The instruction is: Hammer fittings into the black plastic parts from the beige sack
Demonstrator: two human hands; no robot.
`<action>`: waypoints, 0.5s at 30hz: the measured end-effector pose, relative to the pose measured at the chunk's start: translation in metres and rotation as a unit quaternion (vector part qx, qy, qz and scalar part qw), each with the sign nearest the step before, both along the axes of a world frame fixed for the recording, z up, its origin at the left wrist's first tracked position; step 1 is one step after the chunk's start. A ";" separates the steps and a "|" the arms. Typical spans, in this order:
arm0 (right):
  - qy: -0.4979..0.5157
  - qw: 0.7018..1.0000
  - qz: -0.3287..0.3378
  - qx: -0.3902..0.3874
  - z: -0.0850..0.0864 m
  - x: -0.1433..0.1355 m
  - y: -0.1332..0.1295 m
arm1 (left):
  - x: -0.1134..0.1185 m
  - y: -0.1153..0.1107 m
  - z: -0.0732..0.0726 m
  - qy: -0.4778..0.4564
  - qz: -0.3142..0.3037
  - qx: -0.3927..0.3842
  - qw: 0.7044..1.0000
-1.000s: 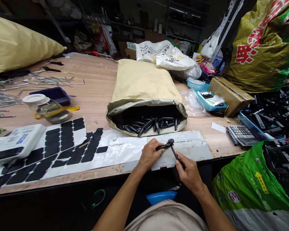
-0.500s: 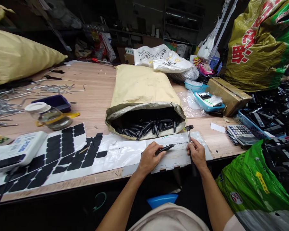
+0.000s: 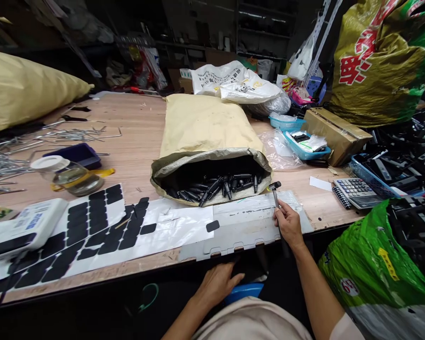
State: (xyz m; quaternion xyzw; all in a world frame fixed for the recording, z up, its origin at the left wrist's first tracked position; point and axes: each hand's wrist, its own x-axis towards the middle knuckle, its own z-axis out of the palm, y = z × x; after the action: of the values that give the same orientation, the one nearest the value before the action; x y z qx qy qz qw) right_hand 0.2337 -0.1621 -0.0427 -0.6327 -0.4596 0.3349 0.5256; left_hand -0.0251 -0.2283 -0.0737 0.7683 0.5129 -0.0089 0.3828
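Right hand (image 3: 289, 223) grips hammer (image 3: 275, 195), its head to far side.
Left hand (image 3: 216, 284) is nearer; its finger hold, I cannot tell.

The left hand (image 3: 217, 283) is low, on the near side of the table (image 3: 131, 118), just off its front edge. Its back shows and its palm is out of sight. The thumb sticks out, apart from the fingers, and their tips are hard to see in the dark. The left arm (image 3: 187, 316) is bare and leans in toward the table. The right hand (image 3: 288, 223) is up at the front edge of the table, with its fingers curled in a grip. The right arm (image 3: 317, 283) slants up to the table, and the wrist looks almost straight.
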 end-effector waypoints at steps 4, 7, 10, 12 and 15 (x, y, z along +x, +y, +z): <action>-0.002 1.000 0.000 0.003 0.004 -0.002 -0.001 | 0.001 0.009 0.044 -0.061 -0.093 -0.074 0.991; -0.016 1.000 -0.001 0.006 0.003 -0.002 -0.002 | 0.000 0.034 0.083 -0.181 -0.093 -0.070 0.977; -0.022 1.000 -0.002 0.009 0.000 -0.002 -0.001 | -0.003 0.084 0.096 -0.202 0.096 0.138 0.965; -0.019 1.000 0.001 0.010 -0.001 -0.001 -0.001 | -0.004 0.123 0.089 -0.154 0.229 0.296 0.914; -0.011 1.000 0.009 0.014 0.000 -0.001 0.000 | -0.007 0.172 0.070 -0.069 0.325 0.377 0.865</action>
State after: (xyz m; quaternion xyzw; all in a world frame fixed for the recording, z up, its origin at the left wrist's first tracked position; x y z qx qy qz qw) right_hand 0.2324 -0.1622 -0.0430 -0.6248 -0.4759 0.3258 0.5262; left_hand -0.0321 -0.0561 -0.0037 0.6423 0.6702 0.3631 0.0800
